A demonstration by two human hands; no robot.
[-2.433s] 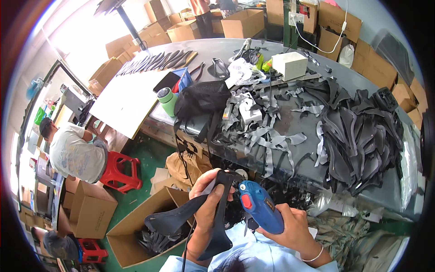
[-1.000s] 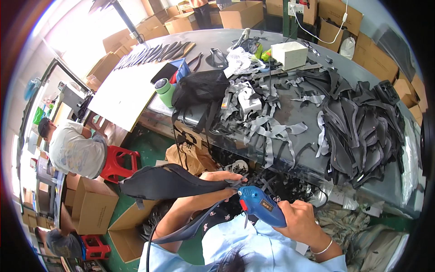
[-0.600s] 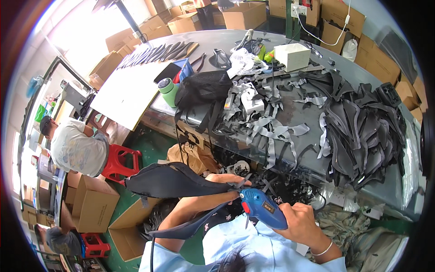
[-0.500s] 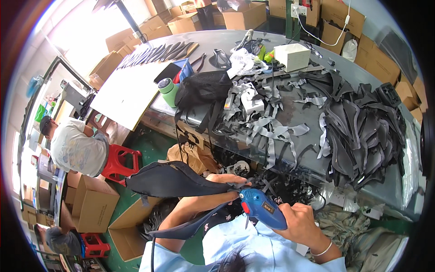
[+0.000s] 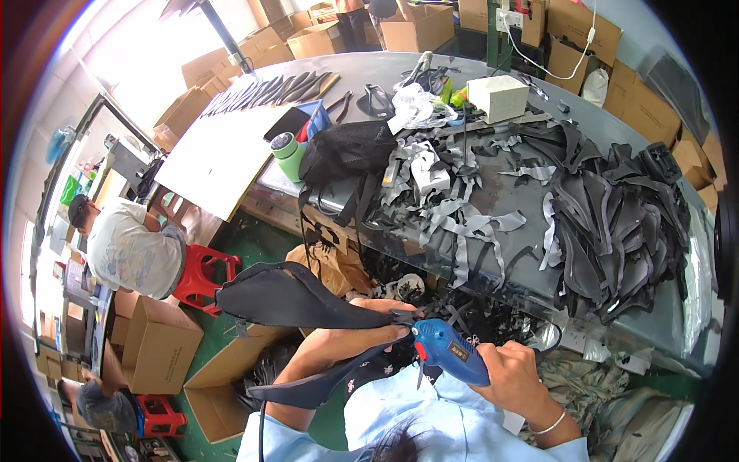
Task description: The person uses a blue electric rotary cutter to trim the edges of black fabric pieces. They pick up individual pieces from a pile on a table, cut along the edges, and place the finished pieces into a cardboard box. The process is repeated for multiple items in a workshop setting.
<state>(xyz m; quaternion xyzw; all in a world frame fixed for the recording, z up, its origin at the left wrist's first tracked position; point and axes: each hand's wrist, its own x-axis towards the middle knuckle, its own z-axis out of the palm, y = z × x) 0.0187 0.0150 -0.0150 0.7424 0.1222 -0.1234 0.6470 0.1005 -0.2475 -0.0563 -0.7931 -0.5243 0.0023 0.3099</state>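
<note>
**Glue gun at the edge of a dark curved piece**

From my remote seat, the grey surface fills twelve to three o'clock, littered with grey strips and a heap of black cut pieces at three o'clock. A black bag sits at twelve o'clock, a green cup just beside it at eleven. A seated person in a pale shirt is at nine o'clock by a red stool, with open cardboard boxes on the green floor at eight.

Near six o'clock, my left hand has its fingers closed on the dark curved saddle-shaped cover, which stretches toward nine. My right hand has its fingers wrapped around the blue glue gun, whose nozzle meets the cover's edge right at the left hand.
</note>
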